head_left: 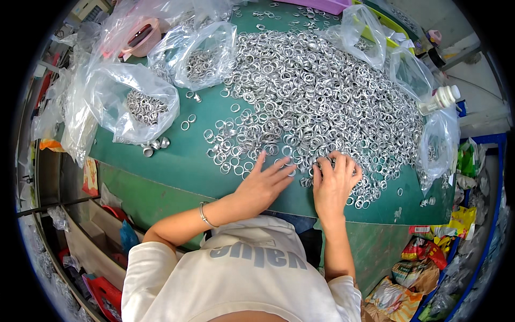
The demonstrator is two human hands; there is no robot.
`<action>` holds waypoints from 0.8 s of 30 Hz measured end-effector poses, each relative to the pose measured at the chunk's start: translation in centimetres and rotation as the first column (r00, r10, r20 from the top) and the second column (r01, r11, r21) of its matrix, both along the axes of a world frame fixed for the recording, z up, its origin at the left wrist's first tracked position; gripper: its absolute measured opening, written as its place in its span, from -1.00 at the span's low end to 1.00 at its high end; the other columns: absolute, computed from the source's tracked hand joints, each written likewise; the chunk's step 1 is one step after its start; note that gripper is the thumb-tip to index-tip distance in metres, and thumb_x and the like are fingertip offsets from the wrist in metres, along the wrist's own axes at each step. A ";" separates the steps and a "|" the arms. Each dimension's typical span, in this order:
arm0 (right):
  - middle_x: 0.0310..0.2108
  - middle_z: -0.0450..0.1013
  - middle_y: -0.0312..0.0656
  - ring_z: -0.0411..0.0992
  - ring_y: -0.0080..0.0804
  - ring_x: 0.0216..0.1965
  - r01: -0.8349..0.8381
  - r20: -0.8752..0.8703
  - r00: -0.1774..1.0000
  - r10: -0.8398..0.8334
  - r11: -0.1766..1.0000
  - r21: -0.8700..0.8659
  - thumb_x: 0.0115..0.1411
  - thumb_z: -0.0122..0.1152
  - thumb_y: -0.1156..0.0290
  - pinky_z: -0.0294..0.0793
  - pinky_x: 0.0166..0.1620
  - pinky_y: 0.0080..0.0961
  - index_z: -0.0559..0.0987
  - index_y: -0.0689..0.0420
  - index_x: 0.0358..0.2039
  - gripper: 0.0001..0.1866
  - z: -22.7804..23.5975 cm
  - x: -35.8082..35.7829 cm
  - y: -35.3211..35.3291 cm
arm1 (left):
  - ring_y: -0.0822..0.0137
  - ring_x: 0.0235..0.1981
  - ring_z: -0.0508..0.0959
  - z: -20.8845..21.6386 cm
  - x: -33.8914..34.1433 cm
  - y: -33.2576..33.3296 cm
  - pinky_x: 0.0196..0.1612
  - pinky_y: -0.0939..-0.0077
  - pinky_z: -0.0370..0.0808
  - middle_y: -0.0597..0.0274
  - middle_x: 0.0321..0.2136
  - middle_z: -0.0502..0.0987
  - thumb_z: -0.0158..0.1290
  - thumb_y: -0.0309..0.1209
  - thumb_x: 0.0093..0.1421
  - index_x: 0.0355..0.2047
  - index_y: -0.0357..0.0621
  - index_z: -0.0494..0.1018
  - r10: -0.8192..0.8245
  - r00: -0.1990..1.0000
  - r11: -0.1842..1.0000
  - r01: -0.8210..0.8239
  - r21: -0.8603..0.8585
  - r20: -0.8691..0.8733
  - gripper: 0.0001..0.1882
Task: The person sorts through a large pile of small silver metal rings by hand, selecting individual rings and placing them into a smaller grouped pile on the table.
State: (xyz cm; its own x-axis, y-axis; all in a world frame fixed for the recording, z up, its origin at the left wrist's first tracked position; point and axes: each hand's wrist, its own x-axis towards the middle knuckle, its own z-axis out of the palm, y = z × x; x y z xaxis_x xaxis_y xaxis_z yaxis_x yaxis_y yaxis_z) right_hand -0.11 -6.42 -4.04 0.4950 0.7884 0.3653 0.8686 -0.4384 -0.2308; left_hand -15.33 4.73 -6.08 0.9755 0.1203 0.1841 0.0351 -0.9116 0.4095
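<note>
A wide heap of silvery metal rings (pixel 322 96) covers much of the green tabletop (pixel 177 166). My left hand (pixel 263 185) rests at the heap's near left edge, fingers stretched and spread over a looser patch of rings (pixel 241 139); nothing is held in it. Just to its right, my right hand (pixel 337 185) has its fingers curled down into the near edge of the heap. Its thumb and fingertips close around rings there, though how many they grip is hidden.
Clear plastic bags of rings (pixel 147 107) stand at the left and back left, near a pink basket (pixel 142 37). Several loose rings (pixel 188 122) lie between bags and heap. A white bottle (pixel 442 99) and another bag (pixel 435 147) are at the right edge.
</note>
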 end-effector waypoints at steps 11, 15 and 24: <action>-0.32 0.42 -0.29 0.33 -0.33 -0.19 0.022 -0.478 0.872 0.103 0.968 0.248 -0.16 0.35 0.53 0.15 -0.05 -0.39 0.57 0.16 -0.50 -0.84 -0.2 2.9 -1.3 | 0.14 -0.01 0.40 0.5 -0.2 0.2 0.10 0.10 0.20 0.17 -0.12 0.43 0.08 -0.62 -0.02 -0.23 -0.19 0.46 0.180 0.967 0.961 -0.134 -0.242 0.181 -0.71; -0.31 0.42 -0.28 0.32 -0.32 -0.19 0.073 -0.491 0.869 0.063 0.965 0.252 -0.15 0.32 0.56 0.16 -0.05 -0.38 0.56 0.16 -0.48 -0.84 0.2 3.3 -1.5 | 0.17 -0.17 0.41 0.6 1.7 -1.1 -0.14 0.30 0.27 0.16 -0.20 0.41 0.13 -0.55 -0.03 -0.17 -0.17 0.43 0.145 0.965 0.968 -0.093 -0.234 0.217 -0.66; -0.24 0.38 -0.23 0.29 -0.25 -0.13 -0.037 -0.221 0.972 0.080 0.981 0.193 -0.06 0.19 0.62 0.15 -0.06 -0.30 0.52 0.15 -0.40 -0.84 0.5 2.3 -1.0 | 0.19 -0.22 0.38 -0.7 2.9 -2.3 -0.18 0.35 0.24 0.17 -0.23 0.38 0.16 -0.46 -0.03 -0.16 -0.17 0.38 0.152 0.983 0.956 -0.119 -0.269 0.104 -0.62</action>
State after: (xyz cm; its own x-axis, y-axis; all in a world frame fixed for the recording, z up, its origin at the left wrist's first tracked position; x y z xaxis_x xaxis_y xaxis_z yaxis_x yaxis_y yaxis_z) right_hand 2.23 -7.38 -3.53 0.5366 0.7472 0.3920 0.8071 -0.3189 -0.4968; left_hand -12.44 2.39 -6.76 0.9188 0.3094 0.2450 0.0858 -0.7625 0.6412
